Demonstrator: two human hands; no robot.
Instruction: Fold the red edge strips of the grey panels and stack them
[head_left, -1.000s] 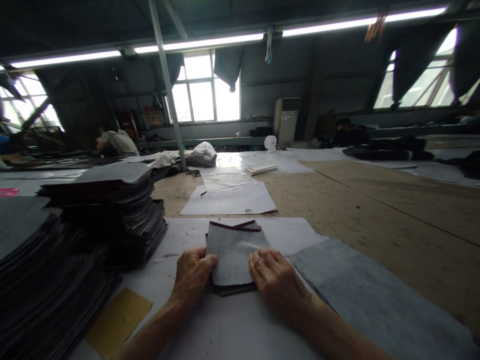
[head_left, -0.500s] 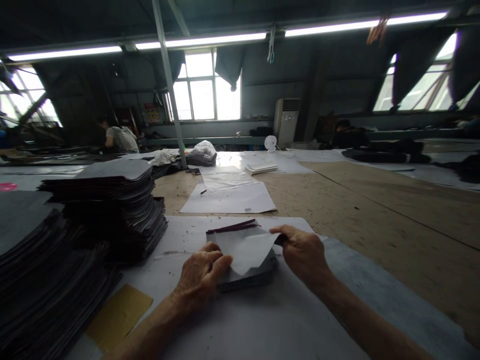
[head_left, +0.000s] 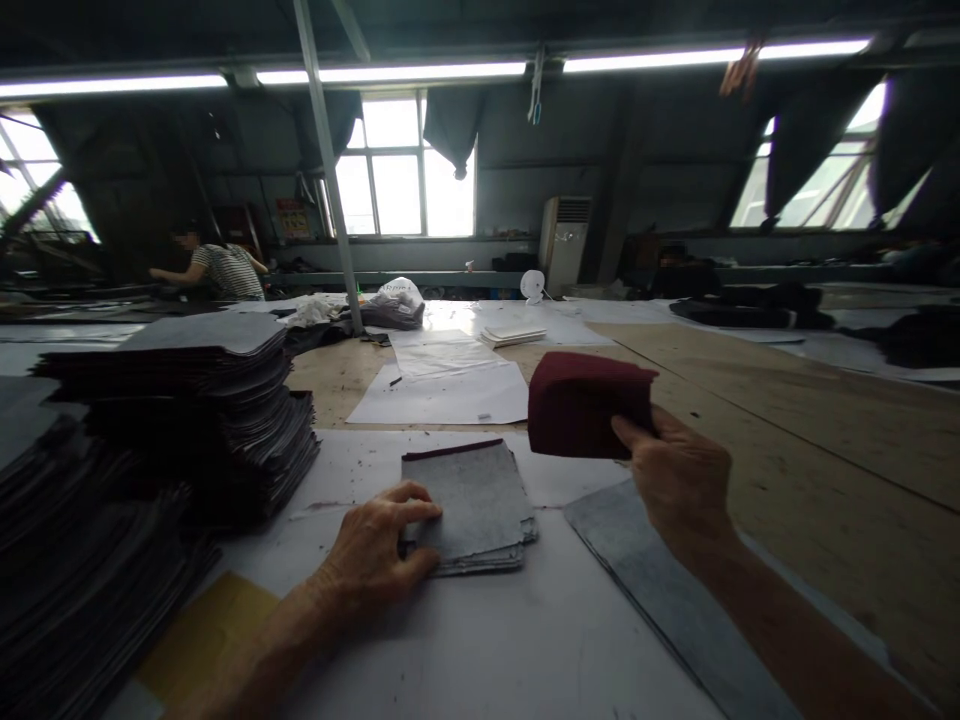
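Note:
A small stack of grey fabric pieces (head_left: pixel 469 495) lies on the white sheet in front of me, a dark red edge showing along its far side. At the left edge of this stack rests my left hand (head_left: pixel 386 545), fingers apart, the index finger on the top piece and the thumb by the near corner. To the right, raised above the table, a dark red fabric piece (head_left: pixel 585 405) hangs curved from my right hand (head_left: pixel 679 475), pinched at its right edge between thumb and fingers. Below the right forearm lies a larger grey fabric piece (head_left: pixel 660 590).
Tall stacks of dark fabric pieces (head_left: pixel 210 430) stand on the left. A yellow sheet (head_left: pixel 210 635) lies by my left forearm. Farther off are white paper (head_left: pixel 442 395), a metal pole (head_left: pixel 326 170), and a person in a striped shirt (head_left: pixel 229 272).
My right hand has lifted the top fabric piece off the stack and carried it right and up, turning its dark red side into view. My left hand has stayed at the stack.

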